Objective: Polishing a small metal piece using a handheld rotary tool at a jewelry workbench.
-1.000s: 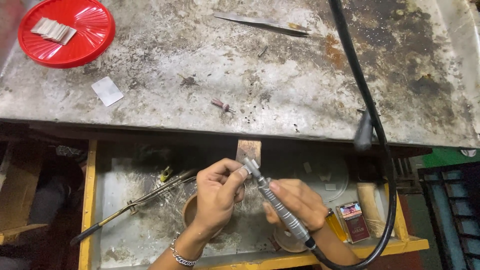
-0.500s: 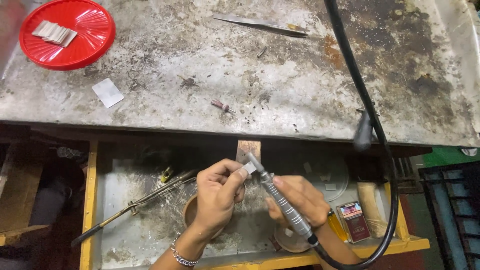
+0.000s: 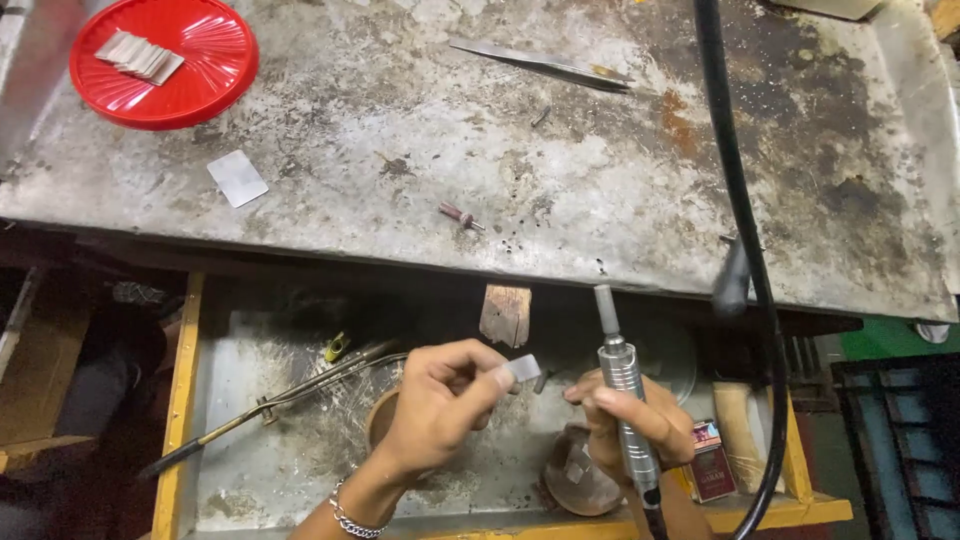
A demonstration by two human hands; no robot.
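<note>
My left hand [image 3: 440,400] pinches a small flat silver metal piece [image 3: 522,370] between thumb and fingers, over the open drawer. My right hand [image 3: 628,425] grips a slim metal rotary handpiece [image 3: 620,385], tip pointing up and away from the piece. Its thick black cable [image 3: 735,200] runs up across the bench. A small wooden bench peg [image 3: 505,312] juts from the bench edge just above both hands.
A red plate [image 3: 165,60] with several metal strips sits far left on the worn metal bench [image 3: 560,180], with a small white tile [image 3: 237,178], a burr bit [image 3: 460,214] and long tweezers [image 3: 545,62]. The drawer [image 3: 180,400] holds a torch [image 3: 270,405], round dishes [image 3: 580,480] and a small box [image 3: 708,460].
The handpiece has lifted off the metal piece and swung upright to the right. My left hand still holds the piece, now apart from the tool tip.
</note>
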